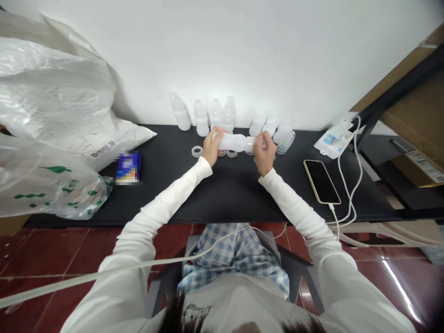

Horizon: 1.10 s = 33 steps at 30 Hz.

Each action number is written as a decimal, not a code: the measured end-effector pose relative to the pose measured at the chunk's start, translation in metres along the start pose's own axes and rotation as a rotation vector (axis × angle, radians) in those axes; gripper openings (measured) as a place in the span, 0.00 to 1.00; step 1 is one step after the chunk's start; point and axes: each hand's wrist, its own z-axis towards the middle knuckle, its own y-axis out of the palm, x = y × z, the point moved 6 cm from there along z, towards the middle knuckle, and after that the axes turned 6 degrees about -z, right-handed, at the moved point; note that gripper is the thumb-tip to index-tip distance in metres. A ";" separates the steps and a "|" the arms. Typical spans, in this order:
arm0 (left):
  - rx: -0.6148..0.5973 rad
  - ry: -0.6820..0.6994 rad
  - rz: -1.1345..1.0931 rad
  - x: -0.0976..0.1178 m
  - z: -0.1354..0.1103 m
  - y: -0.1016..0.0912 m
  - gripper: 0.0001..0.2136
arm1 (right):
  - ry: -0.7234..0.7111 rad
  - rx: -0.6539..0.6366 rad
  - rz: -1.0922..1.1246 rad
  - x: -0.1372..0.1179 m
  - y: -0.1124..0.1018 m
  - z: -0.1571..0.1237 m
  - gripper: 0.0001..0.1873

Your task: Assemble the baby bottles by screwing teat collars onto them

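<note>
Both my hands hold one translucent white plastic bottle point(236, 142) lying sideways above the black table point(229, 185). My left hand point(212, 147) is closed round the bottle's left end. My right hand point(263, 150) is closed round its right end, near the neck. Loose white rings point(197, 151) lie on the table just below and left of my hands. Behind them, several similar bottles point(203, 118) stand in a row against the white wall, and a stack of clear parts point(285, 138) sits just right of my right hand.
Large plastic bags point(52, 138) fill the table's left end, with a small blue packet point(128, 167) beside them. A phone point(321, 181) on a white cable lies to the right, near a white power strip point(335, 138). Cardboard boxes point(412, 111) on a dark shelf stand far right.
</note>
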 end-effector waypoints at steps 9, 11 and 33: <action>-0.057 -0.459 -0.103 -0.008 0.004 -0.023 0.25 | -0.846 -0.165 -0.592 -0.014 -0.015 -0.034 0.11; -0.082 -0.492 -0.095 -0.009 0.005 -0.024 0.26 | -0.884 -0.175 -0.568 -0.006 -0.020 -0.040 0.09; -0.230 -0.097 0.453 -0.015 0.065 0.069 0.25 | -0.422 0.308 -0.930 0.054 -0.102 -0.042 0.18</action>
